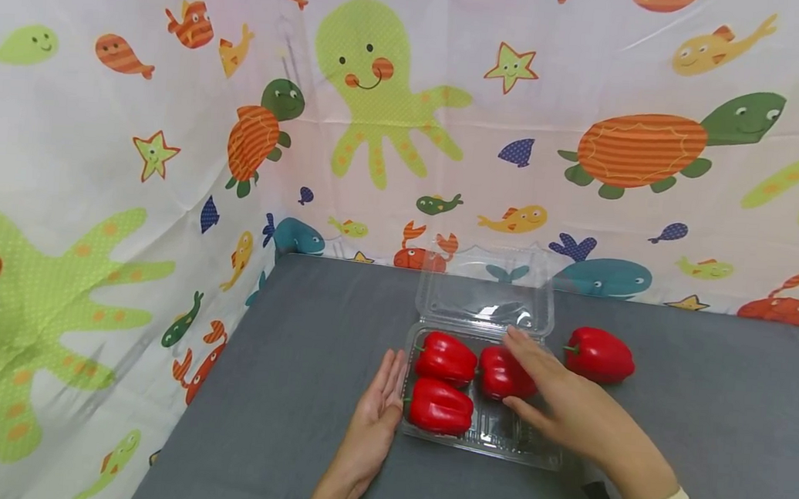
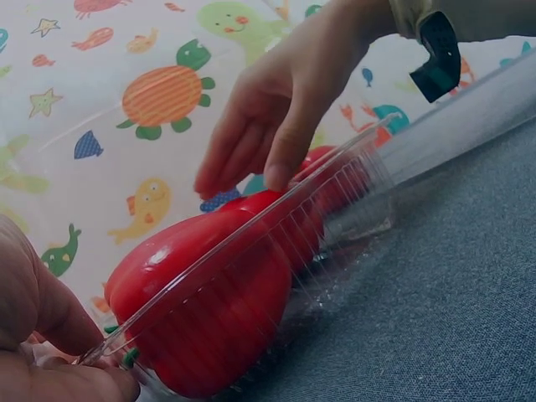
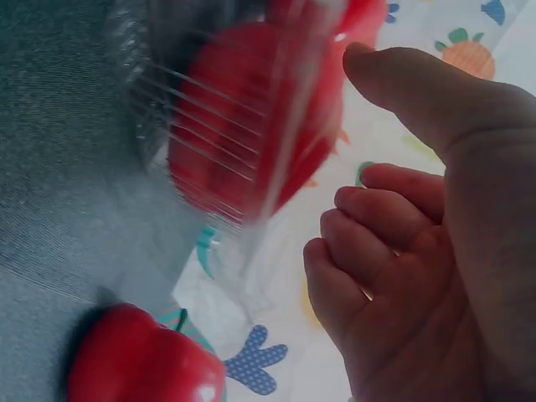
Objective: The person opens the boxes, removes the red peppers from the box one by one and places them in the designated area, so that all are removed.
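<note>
- Head view first: a clear plastic clamshell container [image 1: 498,434] sits on the grey, felt-like tabletop [image 1: 294,366], its thin ribbed tray glinting and its hinged lid [image 1: 483,286] standing open at the back.
- Three glossy red bell peppers fill the tray: one at the back left [image 1: 446,357], one at the front left [image 1: 439,407], and a third [image 1: 498,374] on the right side, partly under the right hand.
- Right hand [image 1: 556,396] is over the tray with fingers spread and relaxed, hovering at that third pepper; the left wrist view shows fingertips [image 2: 243,167] loose above it, gripping nothing, and whether they touch the smooth skin I cannot tell.
- Left hand [image 1: 377,410] lies flat, fingers straight and together, its edge against the tray's left wall just beside the front pepper.
- Left wrist view, close in: the tray's rim and fine ribs cross in front of the plump, shiny pepper [image 2: 209,301].
- Fourth red pepper [image 1: 598,355], green stem pointing left, lies on the cloth just right of the container, apart from both hands.
- Behind it all hangs a smooth sheet backdrop [image 1: 170,148] printed with cartoon octopuses, turtles and fish.
</note>
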Demonstrator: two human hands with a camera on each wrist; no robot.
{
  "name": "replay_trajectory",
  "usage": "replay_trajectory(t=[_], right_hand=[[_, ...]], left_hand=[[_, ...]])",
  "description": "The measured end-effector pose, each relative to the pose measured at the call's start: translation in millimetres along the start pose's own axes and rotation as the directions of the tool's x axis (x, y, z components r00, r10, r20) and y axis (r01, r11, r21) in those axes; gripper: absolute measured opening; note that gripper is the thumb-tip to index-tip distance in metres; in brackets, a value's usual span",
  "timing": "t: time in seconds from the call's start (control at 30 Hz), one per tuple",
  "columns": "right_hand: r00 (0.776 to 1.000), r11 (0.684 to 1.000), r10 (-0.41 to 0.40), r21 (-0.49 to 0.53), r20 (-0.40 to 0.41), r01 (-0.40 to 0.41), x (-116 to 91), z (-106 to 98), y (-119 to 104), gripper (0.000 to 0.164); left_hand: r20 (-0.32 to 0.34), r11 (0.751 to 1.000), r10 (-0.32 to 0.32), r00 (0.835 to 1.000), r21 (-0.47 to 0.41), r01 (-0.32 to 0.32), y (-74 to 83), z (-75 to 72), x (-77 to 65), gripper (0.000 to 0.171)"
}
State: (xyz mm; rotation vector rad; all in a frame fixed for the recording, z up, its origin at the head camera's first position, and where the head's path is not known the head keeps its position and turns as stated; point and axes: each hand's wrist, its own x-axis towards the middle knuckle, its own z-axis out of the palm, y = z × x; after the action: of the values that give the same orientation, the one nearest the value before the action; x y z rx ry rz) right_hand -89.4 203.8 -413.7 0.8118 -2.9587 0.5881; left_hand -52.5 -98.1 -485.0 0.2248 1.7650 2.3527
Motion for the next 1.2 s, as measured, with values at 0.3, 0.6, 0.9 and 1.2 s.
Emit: replay_trajectory(t=[0.3, 0.6, 0.9, 1.2], right_hand=[[1.0, 1.0, -0.02, -0.014, -0.011, 0.019, 1.4, 12.3, 5.2, 0.102], [0.999, 0.999, -0.016, -0.052, -0.031, 0.014, 3.8, 21.7, 5.7, 0.102], [0.998, 0.996, -0.007, -0.094, -0.061, 0.001, 7.4, 26.2, 5.8, 0.099], [0.997, 0.993, -0.017, -0.122, -0.081, 0.007, 9.3, 23.9, 3.1, 0.099]], left_hand=[[0.001, 1.0, -0.01, 1.0, 0.001, 0.01, 1.2, 1.0, 0.5, 0.075], [0.002, 1.0, -0.011, 1.0, 0.004, 0.011, 2.6, 0.7, 0.3, 0.075], [0.018, 1.0, -0.006, 1.0, -0.005, 0.006, 2.6, 0.0, 0.1, 0.075], [0.015, 1.0, -0.013, 1.0, -0.009, 0.013, 2.5, 0.4, -0.1, 0.075]])
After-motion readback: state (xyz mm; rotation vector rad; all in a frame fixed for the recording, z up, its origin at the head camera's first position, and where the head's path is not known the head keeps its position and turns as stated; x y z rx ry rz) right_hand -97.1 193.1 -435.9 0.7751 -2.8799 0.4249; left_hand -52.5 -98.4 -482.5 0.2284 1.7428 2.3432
